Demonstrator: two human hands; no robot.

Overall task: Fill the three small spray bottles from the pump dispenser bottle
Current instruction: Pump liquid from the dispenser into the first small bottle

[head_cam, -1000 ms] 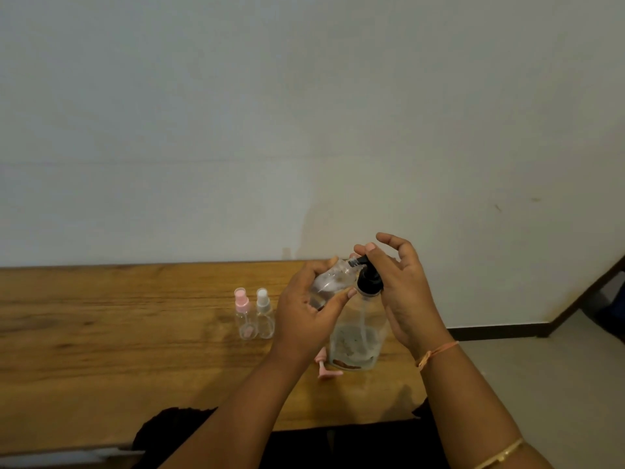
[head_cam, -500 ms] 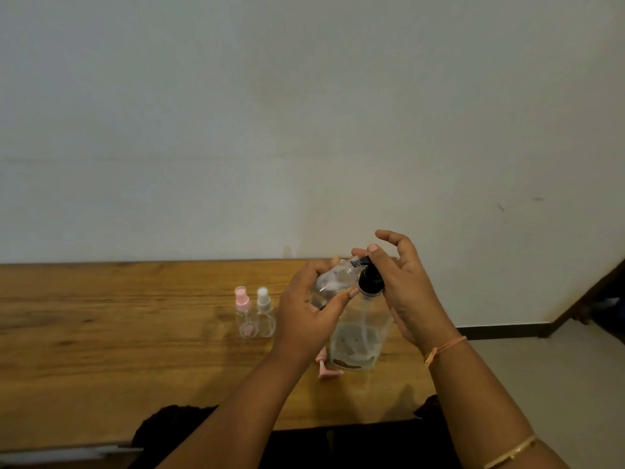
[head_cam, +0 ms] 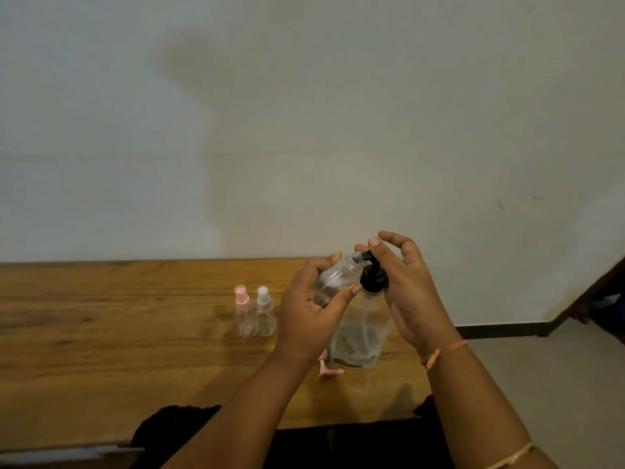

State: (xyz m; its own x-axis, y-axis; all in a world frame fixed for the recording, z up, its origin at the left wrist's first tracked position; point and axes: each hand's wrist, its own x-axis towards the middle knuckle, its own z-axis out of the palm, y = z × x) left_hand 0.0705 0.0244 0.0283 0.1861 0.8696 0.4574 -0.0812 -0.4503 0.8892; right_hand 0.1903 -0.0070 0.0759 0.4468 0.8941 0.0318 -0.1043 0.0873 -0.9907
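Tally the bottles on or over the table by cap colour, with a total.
Pink cap: 1
White cap: 1
Black pump: 1
Uncapped small bottle, held in left hand: 1
Total: 4

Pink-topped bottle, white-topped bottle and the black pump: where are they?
Pink-topped bottle (head_cam: 244, 314): head view, clear body.
White-topped bottle (head_cam: 264, 313): head view, clear body.
Black pump (head_cam: 372, 279): head view, round collar.
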